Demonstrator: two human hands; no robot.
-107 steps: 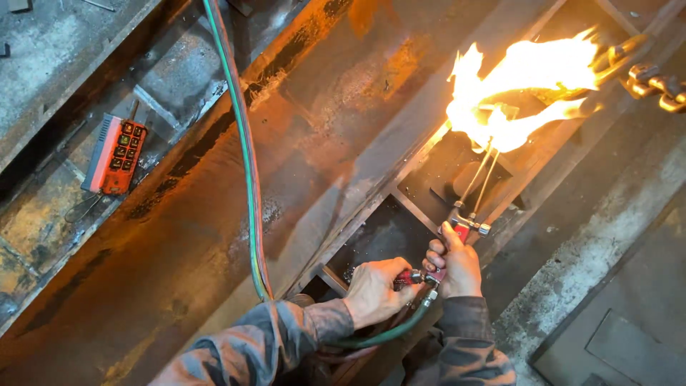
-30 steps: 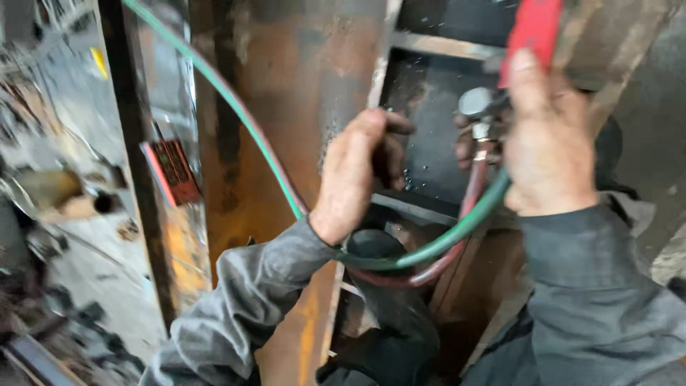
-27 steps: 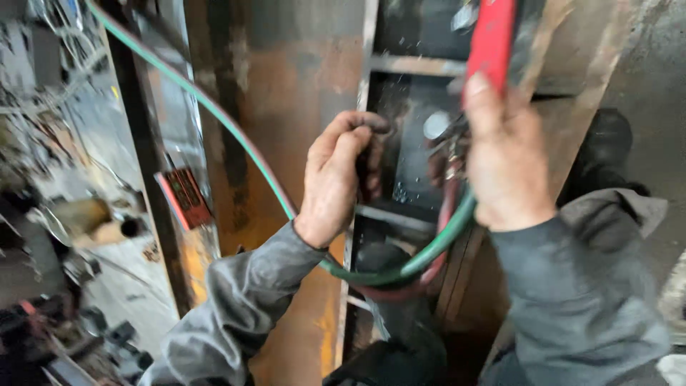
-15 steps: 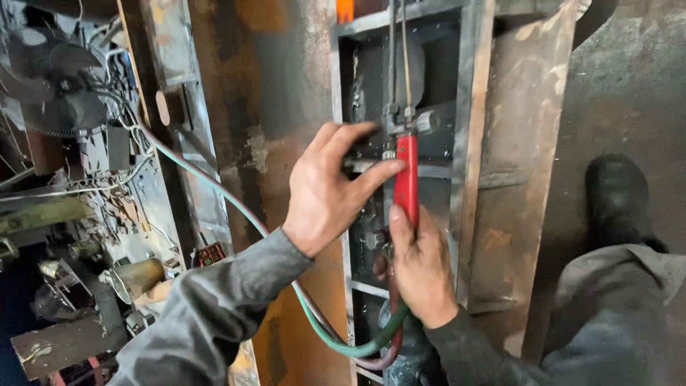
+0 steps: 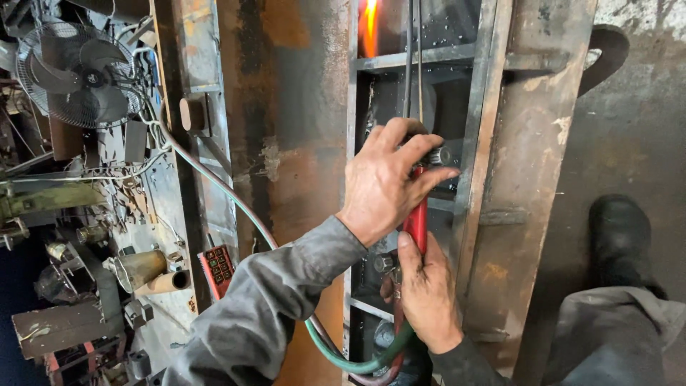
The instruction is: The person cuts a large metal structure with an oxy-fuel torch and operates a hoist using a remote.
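My right hand grips the red handle of a gas cutting torch near its lower end. My left hand rests on the upper end of the handle, fingers on the round valve knob. The torch's thin metal tubes run up to an orange flame at the top edge, beside a rusty steel frame. Green and red hoses loop down from the handle base and run away up-left.
A wide rusty steel plate lies left of the frame. A red remote pendant with buttons lies on the beam. A fan and workshop clutter sit at left. My black boot stands on the concrete at right.
The view has swung since the first frame. My left hand has moved from the steel edge onto the torch's valve knob. My right hand stays on the red handle; the flame now shows at top.
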